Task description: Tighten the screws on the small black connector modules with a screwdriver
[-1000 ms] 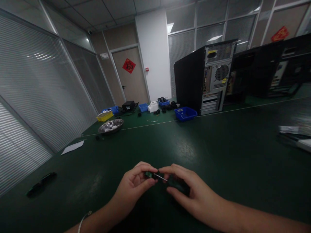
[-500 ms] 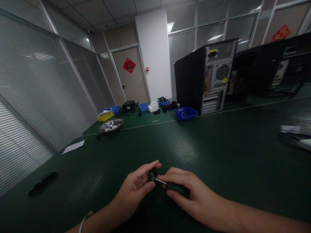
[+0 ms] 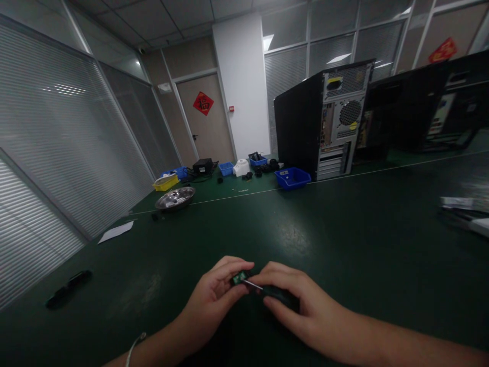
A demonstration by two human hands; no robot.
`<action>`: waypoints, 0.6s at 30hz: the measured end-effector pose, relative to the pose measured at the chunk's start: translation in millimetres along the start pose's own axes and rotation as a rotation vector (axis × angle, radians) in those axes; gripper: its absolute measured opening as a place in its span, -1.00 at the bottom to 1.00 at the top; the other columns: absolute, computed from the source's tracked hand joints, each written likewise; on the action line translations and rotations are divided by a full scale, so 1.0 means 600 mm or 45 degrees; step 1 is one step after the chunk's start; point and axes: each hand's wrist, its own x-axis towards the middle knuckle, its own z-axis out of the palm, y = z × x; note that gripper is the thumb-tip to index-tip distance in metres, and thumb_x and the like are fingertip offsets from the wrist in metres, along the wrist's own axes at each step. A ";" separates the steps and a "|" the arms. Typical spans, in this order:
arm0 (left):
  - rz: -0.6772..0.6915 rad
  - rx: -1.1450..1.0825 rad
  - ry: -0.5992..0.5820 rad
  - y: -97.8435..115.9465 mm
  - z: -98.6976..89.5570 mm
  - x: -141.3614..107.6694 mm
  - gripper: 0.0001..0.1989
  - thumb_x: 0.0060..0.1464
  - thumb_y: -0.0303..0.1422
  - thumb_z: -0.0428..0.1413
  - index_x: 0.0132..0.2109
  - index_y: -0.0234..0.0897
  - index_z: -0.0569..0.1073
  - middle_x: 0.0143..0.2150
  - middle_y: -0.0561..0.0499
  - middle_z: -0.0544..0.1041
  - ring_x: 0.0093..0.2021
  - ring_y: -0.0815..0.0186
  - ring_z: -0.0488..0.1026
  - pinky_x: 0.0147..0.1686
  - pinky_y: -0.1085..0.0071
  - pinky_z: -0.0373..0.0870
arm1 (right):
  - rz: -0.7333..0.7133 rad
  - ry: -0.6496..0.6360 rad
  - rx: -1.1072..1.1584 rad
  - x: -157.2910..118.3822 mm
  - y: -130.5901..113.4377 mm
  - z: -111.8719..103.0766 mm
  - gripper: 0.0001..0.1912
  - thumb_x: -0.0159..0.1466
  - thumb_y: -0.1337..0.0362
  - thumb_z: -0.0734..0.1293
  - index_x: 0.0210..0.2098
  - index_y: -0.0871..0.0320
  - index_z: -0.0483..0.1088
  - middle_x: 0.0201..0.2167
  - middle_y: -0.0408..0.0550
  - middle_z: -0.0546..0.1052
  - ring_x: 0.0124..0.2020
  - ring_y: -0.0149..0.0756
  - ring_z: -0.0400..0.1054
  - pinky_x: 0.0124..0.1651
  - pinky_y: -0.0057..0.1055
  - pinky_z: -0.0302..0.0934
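The left hand (image 3: 214,291) pinched a small dark part (image 3: 239,278) with a green face. The right hand (image 3: 303,300) gripped a dark-handled screwdriver (image 3: 274,293).

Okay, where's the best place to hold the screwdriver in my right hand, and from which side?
Probably take the screwdriver by its thick dark handle, from the right, as the right hand does. Its thin metal shaft points left toward the small green piece in the left hand, so gripping there looks cramped.

Left hand (image 3: 212,293) pinching part (image 3: 239,278), right hand (image 3: 307,303) gripping screwdriver (image 3: 273,292)
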 end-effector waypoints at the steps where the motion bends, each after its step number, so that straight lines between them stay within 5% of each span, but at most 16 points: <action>1: -0.013 0.038 0.035 0.001 0.000 0.001 -0.72 0.12 -0.41 0.16 0.00 -0.17 0.52 0.00 -0.09 0.44 -0.01 0.16 0.45 0.00 0.24 0.39 | 0.008 0.017 -0.010 0.000 0.001 0.000 -0.55 0.24 0.53 0.26 0.07 0.05 0.40 -0.15 -0.05 0.49 -0.11 -0.26 0.39 -0.01 -0.32 0.27; 7: -0.033 0.190 0.142 0.004 -0.003 0.001 -0.78 0.13 -0.44 0.14 -0.07 -0.17 0.54 -0.08 -0.04 0.58 -0.03 0.18 0.49 0.02 0.29 0.39 | 0.018 0.081 -0.051 0.001 0.011 0.005 -0.56 0.28 0.49 0.24 0.10 0.05 0.37 -0.15 -0.02 0.49 -0.13 -0.25 0.39 -0.04 -0.30 0.29; 18: 0.234 0.781 0.115 0.011 -0.010 -0.007 -0.77 0.18 -0.41 0.11 -0.06 -0.09 0.57 -0.11 -0.01 0.62 -0.09 0.20 0.53 -0.06 0.36 0.41 | 0.056 0.052 -0.127 -0.003 0.014 0.007 -0.55 0.24 0.50 0.26 0.09 0.05 0.40 -0.19 -0.04 0.48 -0.20 -0.28 0.40 -0.11 -0.34 0.30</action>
